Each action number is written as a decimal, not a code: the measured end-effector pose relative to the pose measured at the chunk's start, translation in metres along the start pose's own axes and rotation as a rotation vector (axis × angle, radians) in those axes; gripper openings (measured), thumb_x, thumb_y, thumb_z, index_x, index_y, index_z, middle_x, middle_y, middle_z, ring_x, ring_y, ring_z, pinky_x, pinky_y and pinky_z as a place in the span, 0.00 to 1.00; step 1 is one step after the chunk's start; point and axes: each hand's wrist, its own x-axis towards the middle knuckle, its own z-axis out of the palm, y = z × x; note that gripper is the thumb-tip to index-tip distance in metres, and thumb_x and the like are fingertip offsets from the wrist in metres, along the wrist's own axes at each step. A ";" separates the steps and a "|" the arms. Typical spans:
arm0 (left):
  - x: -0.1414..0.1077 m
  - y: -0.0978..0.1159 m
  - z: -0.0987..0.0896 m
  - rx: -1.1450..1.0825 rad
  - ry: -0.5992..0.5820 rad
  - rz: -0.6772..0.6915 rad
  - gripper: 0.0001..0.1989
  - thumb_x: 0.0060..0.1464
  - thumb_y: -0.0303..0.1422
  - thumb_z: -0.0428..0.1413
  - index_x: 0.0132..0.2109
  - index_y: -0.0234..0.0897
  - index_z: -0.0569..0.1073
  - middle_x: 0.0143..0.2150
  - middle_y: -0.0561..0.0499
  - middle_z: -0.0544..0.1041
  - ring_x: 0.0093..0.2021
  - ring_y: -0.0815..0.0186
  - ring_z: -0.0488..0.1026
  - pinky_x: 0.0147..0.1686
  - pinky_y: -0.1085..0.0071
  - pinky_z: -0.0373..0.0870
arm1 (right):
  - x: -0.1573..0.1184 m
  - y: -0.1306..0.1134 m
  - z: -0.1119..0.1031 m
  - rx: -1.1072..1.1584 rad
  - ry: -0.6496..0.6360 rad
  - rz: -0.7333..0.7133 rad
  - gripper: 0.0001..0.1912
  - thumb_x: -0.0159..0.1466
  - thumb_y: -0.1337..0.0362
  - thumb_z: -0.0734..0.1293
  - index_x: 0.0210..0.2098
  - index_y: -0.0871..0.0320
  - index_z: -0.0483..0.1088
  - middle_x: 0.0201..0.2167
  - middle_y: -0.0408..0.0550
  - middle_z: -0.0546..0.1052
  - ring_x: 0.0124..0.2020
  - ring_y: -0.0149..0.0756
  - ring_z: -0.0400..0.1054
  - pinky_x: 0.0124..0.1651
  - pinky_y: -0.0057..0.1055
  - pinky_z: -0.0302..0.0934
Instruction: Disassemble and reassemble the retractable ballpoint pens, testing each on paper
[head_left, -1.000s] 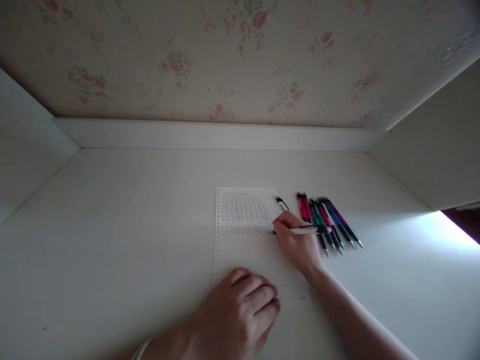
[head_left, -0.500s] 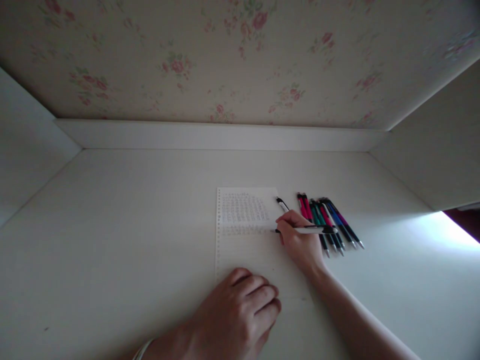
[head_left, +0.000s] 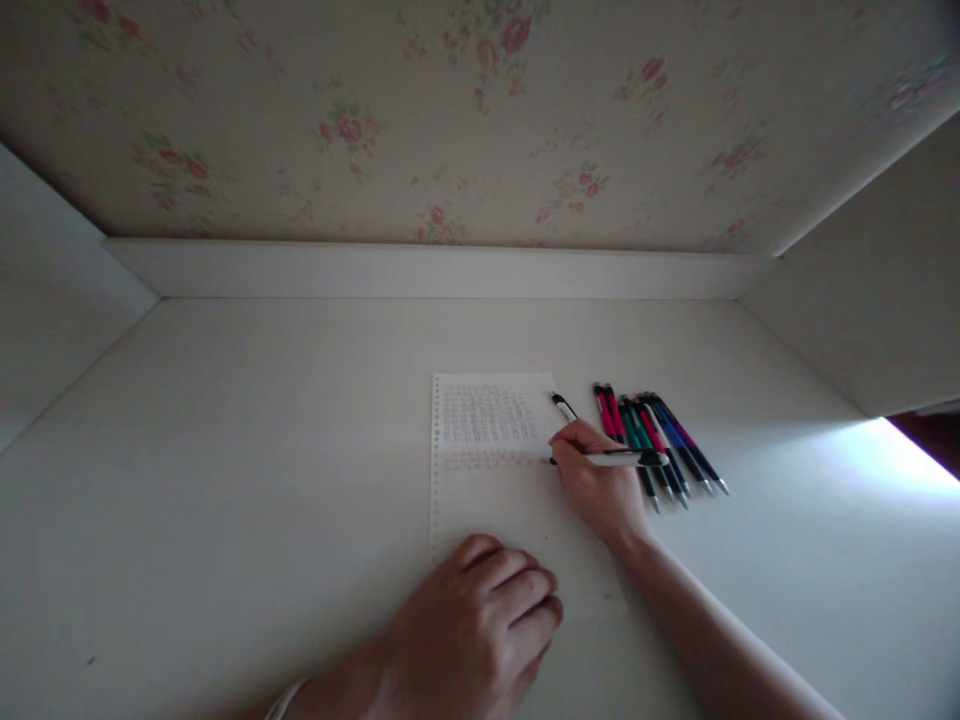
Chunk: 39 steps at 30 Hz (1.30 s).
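Note:
A hole-punched sheet of lined paper [head_left: 480, 500] lies on the white desk, its upper part filled with rows of handwriting. My right hand [head_left: 596, 485] rests at the sheet's right edge, closed around a white and black pen [head_left: 619, 458]. The pen's tip points left, at the right end of the lowest written lines. My left hand [head_left: 480, 625] lies over the lower part of the paper, its fingers curled together; its palm side is hidden. Just beyond my right hand is another white and black pen [head_left: 564, 405], partly covered by the hand.
Several coloured pens [head_left: 660, 445], in pink, green, blue and purple, lie side by side right of my right hand. White panels flank the desk [head_left: 262, 430] on both sides. Floral wallpaper [head_left: 349, 130] covers the back wall above a white ledge [head_left: 442, 272].
The pen in my right hand has tilted slightly, its rear end shifting a little left. My left hand stays in place. The whole view has moved very slightly.

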 end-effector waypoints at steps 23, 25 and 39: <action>-0.001 -0.001 0.000 -0.041 0.002 -0.005 0.06 0.69 0.31 0.55 0.49 0.36 0.75 0.50 0.54 0.81 0.50 0.66 0.74 0.50 0.64 0.62 | -0.001 0.002 0.000 0.016 0.045 0.015 0.10 0.57 0.63 0.64 0.19 0.55 0.63 0.15 0.37 0.61 0.20 0.31 0.55 0.22 0.28 0.48; -0.001 -0.001 0.000 -0.051 0.001 -0.006 0.06 0.69 0.31 0.55 0.50 0.36 0.74 0.50 0.54 0.81 0.50 0.66 0.74 0.50 0.65 0.62 | -0.001 0.004 -0.001 0.034 0.059 0.004 0.10 0.56 0.64 0.64 0.19 0.55 0.63 0.15 0.37 0.61 0.20 0.31 0.55 0.22 0.28 0.48; 0.002 0.000 -0.004 -0.055 0.064 0.009 0.07 0.66 0.27 0.56 0.50 0.35 0.74 0.46 0.51 0.82 0.45 0.64 0.77 0.49 0.64 0.68 | -0.008 0.013 -0.002 0.149 0.155 -0.281 0.10 0.74 0.58 0.59 0.47 0.57 0.68 0.20 0.38 0.72 0.16 0.29 0.61 0.18 0.25 0.54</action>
